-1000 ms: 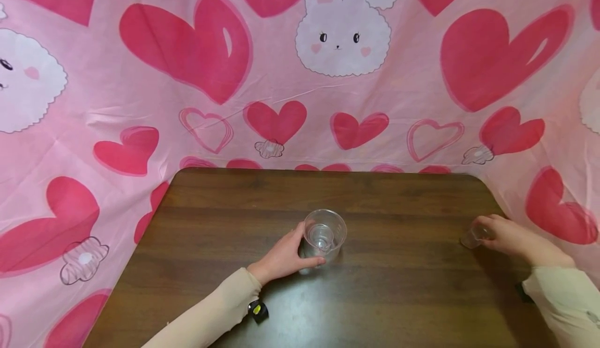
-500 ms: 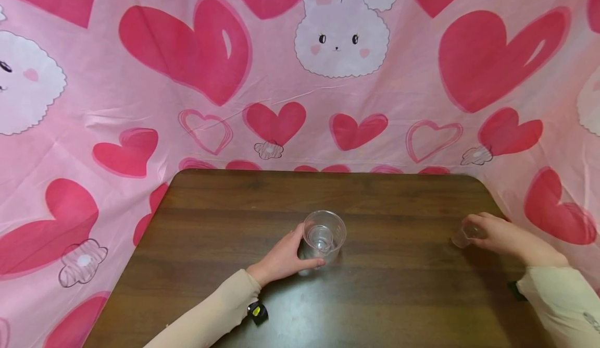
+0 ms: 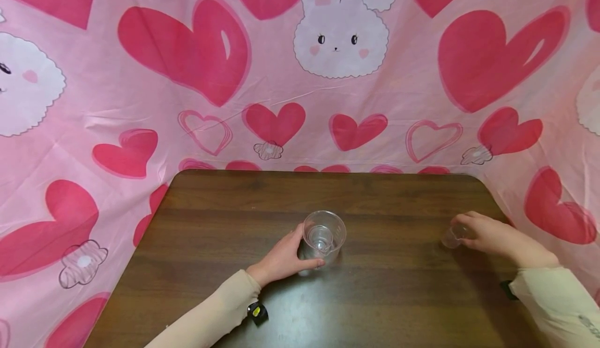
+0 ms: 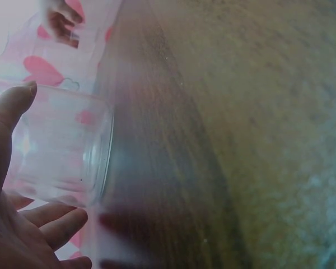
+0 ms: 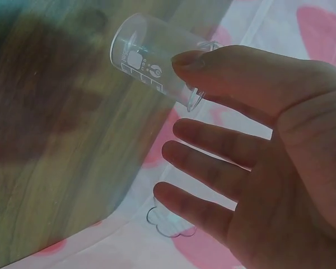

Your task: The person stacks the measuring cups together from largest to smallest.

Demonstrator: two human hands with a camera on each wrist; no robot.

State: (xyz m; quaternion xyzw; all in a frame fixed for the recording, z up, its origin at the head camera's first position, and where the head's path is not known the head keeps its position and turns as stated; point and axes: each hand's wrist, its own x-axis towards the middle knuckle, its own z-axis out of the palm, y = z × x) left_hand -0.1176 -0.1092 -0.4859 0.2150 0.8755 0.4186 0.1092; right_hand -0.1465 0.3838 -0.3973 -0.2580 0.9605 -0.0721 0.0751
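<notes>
Near the middle of the table, my left hand [image 3: 283, 258] holds a large clear beaker [image 3: 334, 251] from its left side. The thumb [image 4: 17, 103] lies along one wall and the fingers reach round the other. This beaker stands upright, and a smaller ring shows through its mouth; whether that is its base or another vessel I cannot tell. On the right, my right hand [image 3: 492, 238] pinches a small glass beaker [image 5: 151, 61] near its rim between thumb and forefinger. White graduation marks run along its wall. The other fingers extend away from it. Whether its base touches the table cannot be seen.
The brown wooden table [image 3: 225, 202] has rounded far corners. A pink cloth [image 3: 281, 87] with hearts and rabbits hangs behind it and along both sides. Black bands sit at the sleeves, such as the left wristband [image 3: 257, 312].
My right hand has moved left with the small beaker, away from the table's right edge. The left hand and the large beaker have stayed in place.
</notes>
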